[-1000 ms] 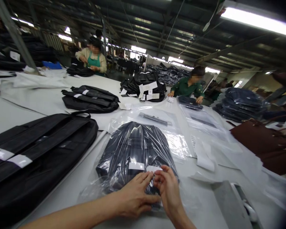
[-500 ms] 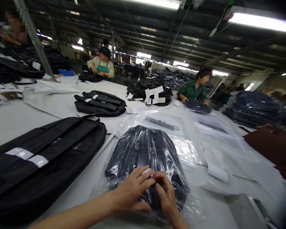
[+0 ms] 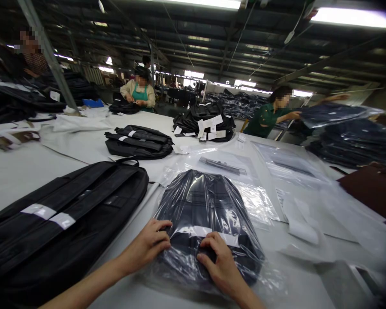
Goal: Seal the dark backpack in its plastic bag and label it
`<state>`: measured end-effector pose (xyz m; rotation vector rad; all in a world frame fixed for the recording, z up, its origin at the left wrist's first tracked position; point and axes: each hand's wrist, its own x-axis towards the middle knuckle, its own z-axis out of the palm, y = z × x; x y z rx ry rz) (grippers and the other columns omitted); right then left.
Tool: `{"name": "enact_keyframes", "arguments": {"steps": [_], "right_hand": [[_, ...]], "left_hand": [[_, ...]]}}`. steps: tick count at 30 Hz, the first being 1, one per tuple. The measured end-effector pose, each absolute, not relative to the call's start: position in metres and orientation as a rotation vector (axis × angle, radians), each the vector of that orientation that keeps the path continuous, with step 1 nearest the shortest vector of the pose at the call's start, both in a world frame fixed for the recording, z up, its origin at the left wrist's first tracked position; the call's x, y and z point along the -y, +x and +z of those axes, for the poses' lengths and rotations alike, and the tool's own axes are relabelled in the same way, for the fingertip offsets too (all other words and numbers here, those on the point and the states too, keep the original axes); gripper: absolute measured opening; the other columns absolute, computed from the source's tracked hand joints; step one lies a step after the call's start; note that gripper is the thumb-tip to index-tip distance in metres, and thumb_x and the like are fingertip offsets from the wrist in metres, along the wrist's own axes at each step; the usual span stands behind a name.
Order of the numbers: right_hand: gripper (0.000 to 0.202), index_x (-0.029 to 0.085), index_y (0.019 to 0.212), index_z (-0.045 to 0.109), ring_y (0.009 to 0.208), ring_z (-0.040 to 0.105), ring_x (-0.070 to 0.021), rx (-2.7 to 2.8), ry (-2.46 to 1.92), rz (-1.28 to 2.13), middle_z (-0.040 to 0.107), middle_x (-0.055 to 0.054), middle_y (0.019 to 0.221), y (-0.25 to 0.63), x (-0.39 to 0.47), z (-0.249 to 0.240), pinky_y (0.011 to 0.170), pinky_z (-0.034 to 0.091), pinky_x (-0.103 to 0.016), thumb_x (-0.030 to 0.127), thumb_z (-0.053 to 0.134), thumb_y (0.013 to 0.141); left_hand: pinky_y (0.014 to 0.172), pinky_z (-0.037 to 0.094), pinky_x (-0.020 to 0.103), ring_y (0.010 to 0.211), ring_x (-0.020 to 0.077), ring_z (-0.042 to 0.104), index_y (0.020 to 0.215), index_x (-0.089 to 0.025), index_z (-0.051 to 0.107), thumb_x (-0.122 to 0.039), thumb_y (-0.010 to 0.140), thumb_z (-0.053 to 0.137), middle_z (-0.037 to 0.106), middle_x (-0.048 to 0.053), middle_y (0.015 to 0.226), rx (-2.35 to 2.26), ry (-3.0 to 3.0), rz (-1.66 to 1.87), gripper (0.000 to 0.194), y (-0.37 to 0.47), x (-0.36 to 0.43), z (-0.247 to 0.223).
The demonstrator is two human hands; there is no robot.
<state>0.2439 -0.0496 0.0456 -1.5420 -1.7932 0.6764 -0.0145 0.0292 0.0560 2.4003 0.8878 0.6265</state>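
Note:
A dark backpack in a clear plastic bag [image 3: 199,201] lies flat before me. Across its lower front runs a white strip [image 3: 197,231]. My left hand [image 3: 152,240] rests at the left edge of the plastic, fingers bent and apart. My right hand [image 3: 220,259] touches the plastic just below the strip, thumb and curled fingers apart with a gap between them. Neither hand visibly grips anything. To the left lies an unwrapped black backpack [image 3: 96,197], its straps wrapped with white bands.
Flat plastic bags [image 3: 225,169] lie behind the wrapped backpack. More black backpacks [image 3: 140,141] and a tagged pile [image 3: 202,122] are farther back. A brown bag [image 3: 369,189] sits at right. A co-worker in green [image 3: 266,116] reaches toward wrapped bags [image 3: 357,137].
My hands have moved apart: the left slid to the bag's left edge, uncovering the white strip. The co-worker in green has lifted a wrapped bag from the table to the right-hand pile.

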Motion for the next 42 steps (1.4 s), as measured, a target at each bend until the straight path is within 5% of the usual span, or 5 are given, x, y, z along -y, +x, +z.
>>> {"name": "enact_keyframes", "arguments": {"steps": [6,12,17,20,42], "right_hand": [[0.01,0.022,0.083,0.056,0.091,0.051,-0.0212,1.751,-1.528,0.688,0.053,-0.004,0.093,0.242,0.049,0.046,0.082,0.038,-0.035,0.019,0.06,0.074],[0.014,0.021,0.08,0.055,0.087,0.051,-0.019,1.705,-1.481,0.679,0.052,-0.002,0.088,0.24,0.049,0.052,0.079,0.039,-0.033,0.011,0.059,0.072],[0.008,0.021,0.076,0.053,0.084,0.051,-0.0175,1.689,-1.429,0.687,0.052,-0.001,0.084,0.239,0.048,0.049,0.076,0.04,-0.031,0.013,0.053,0.079],[0.013,0.021,0.076,0.051,0.083,0.051,-0.0167,1.689,-1.389,0.665,0.052,-0.001,0.083,0.24,0.047,0.048,0.076,0.04,-0.031,0.015,0.044,0.085],[0.016,0.02,0.078,0.051,0.083,0.05,-0.017,1.767,-1.384,0.59,0.052,-0.002,0.084,0.242,0.049,0.051,0.076,0.039,-0.032,0.006,0.045,0.076]], "left_hand": [[0.089,0.044,0.042,0.106,0.0246,0.05,0.102,-0.022,0.061,-0.018,0.086,0.049,0.055,0.009,0.122,-0.956,2.646,0.914,0.02,-0.006,-0.003,0.071],[0.087,0.049,0.04,0.099,0.0226,0.057,0.107,-0.02,0.058,-0.021,0.087,0.045,0.062,0.01,0.112,-0.301,3.065,1.069,0.024,0.042,0.044,0.05],[0.094,0.041,0.058,0.124,0.0424,0.038,0.137,-0.02,0.032,-0.03,0.068,0.078,0.042,0.02,0.137,-0.615,3.144,0.436,0.084,0.052,0.034,0.027],[0.092,0.04,0.062,0.124,0.0457,0.036,0.138,-0.023,0.03,-0.03,0.06,0.083,0.036,0.021,0.14,-0.578,3.194,0.389,0.094,0.048,0.027,0.013],[0.1,0.033,0.058,0.132,0.038,0.026,0.139,-0.039,0.026,-0.021,0.082,0.062,0.024,0.003,0.149,-0.632,3.077,0.436,0.07,0.043,0.025,0.01]]}}
